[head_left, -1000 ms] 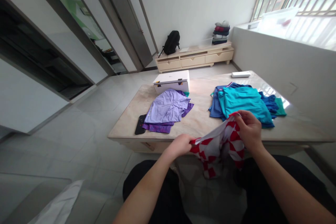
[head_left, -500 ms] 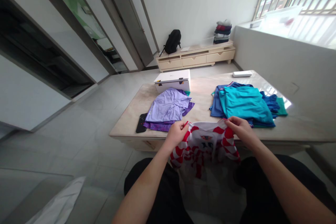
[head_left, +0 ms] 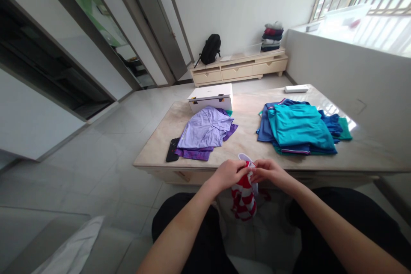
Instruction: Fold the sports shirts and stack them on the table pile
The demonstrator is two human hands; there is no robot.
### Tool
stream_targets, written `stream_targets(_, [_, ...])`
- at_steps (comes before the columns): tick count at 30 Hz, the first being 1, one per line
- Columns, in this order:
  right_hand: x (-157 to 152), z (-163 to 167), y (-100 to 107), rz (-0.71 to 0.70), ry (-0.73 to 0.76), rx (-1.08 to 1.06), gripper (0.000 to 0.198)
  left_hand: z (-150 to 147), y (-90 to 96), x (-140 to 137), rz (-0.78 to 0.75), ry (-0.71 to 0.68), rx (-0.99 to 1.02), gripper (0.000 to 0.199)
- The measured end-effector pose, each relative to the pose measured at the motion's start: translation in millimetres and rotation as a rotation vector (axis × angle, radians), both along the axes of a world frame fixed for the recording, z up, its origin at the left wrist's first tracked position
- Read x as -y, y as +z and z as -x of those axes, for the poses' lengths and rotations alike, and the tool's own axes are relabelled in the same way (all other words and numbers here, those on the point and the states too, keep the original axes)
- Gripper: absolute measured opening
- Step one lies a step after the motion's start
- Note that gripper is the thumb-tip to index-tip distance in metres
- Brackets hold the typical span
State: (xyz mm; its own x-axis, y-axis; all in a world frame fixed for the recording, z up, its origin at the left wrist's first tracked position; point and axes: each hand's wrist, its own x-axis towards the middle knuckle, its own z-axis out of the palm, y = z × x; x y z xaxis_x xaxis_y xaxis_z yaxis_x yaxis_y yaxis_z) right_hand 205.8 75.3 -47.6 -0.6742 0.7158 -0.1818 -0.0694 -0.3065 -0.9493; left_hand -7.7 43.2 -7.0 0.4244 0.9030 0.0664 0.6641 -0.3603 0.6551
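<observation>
A red-and-white checkered jersey (head_left: 244, 199) hangs, gathered narrow, between my knees at the table's front edge. My left hand (head_left: 229, 174) is closed on its top edge. Right beside it, my right hand (head_left: 269, 172) pinches the same jersey, the fingers of both hands nearly touching. The white collar (head_left: 244, 157) sticks up behind my fingers. Ahead to the left, a lilac shirt (head_left: 207, 127) lies on a darker purple garment (head_left: 194, 154). To the right, a teal garment (head_left: 298, 126) tops a pile of blue and green clothes.
The marble-look table (head_left: 154, 152) also carries a black phone (head_left: 172, 150), a white box (head_left: 212, 97) and a long white object (head_left: 296, 89). Against the wall, a low cabinet (head_left: 237, 73) holds a black backpack (head_left: 211, 49) and a stack of folded clothes (head_left: 272, 37).
My hands have come together from wide apart. The jersey, earlier stretched out with its crest and number showing, now hangs bunched and folded between them.
</observation>
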Motion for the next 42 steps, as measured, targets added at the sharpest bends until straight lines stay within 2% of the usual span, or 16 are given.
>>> stream_targets(6, [-1.1, -3.2, 2.7, 0.007, 0.036, 0.053, 0.043, 1.5, -4.3, -0.7, -0.078, -0.066, -0.275, 0.030])
stream_targets(10, [-0.4, -1.3, -0.3, 0.042, 0.027, 0.068, 0.045, 0.1, -5.0, 0.0, -0.115, -0.107, -0.364, 0.038])
stream_targets(12, [-3.9, -2.9, -2.3, 0.038, 0.045, 0.081, 0.050, -0.8, -3.5, 1.3, -0.138, -0.119, -0.396, 0.033])
stream_targets(13, [-6.7, -4.5, -2.9, -0.003, 0.046, 0.110, 0.053, -1.3, -2.2, 2.2, -0.155, -0.125, -0.410, 0.030])
stream_targets(15, [-13.3, -9.4, -2.5, -0.185, -0.017, 0.217, 0.055, -2.2, 1.1, 4.4, -0.198, -0.141, -0.423, 0.029])
stream_targets(17, [-19.0, -15.2, 0.8, -0.415, -0.141, 0.309, 0.044, -1.9, 5.4, 6.1, -0.251, -0.180, -0.414, 0.027])
stream_targets(19, [-21.3, -20.4, 6.5, -0.589, -0.178, 0.292, 0.028, 0.9, 10.4, 6.3, -0.309, -0.236, -0.408, 0.023])
stream_targets(23, [-16.3, -24.3, 15.6, -0.755, 0.063, 0.201, 0.026, 13.5, 20.1, 3.1, -0.406, -0.299, -0.404, 0.020])
stream_targets(27, [-8.7, -18.8, 7.5, -0.853, 0.175, 0.378, 0.037, 23.8, 24.3, 1.3, -0.435, -0.294, -0.346, 0.022])
stream_targets(30, [-4.8, -11.3, -4.0, -0.976, 0.215, 0.571, 0.034, 25.3, 22.5, 2.1, -0.414, -0.277, -0.274, 0.024])
stream_targets(34, [-3.2, -5.1, -7.5, -1.019, 0.190, 0.905, 0.025, 24.4, 15.2, 0.9, -0.371, -0.212, -0.223, 0.023])
stream_targets(38, [-6.9, -10.3, 5.4, -1.063, 0.091, 1.180, 0.021, 25.9, 6.1, -5.9, -0.330, -0.001, -0.208, 0.018])
stream_targets(42, [-6.0, -18.6, 30.8, -1.129, 0.058, 1.200, 0.015, 27.3, 0.3, -10.8, -0.281, 0.194, -0.122, 0.022])
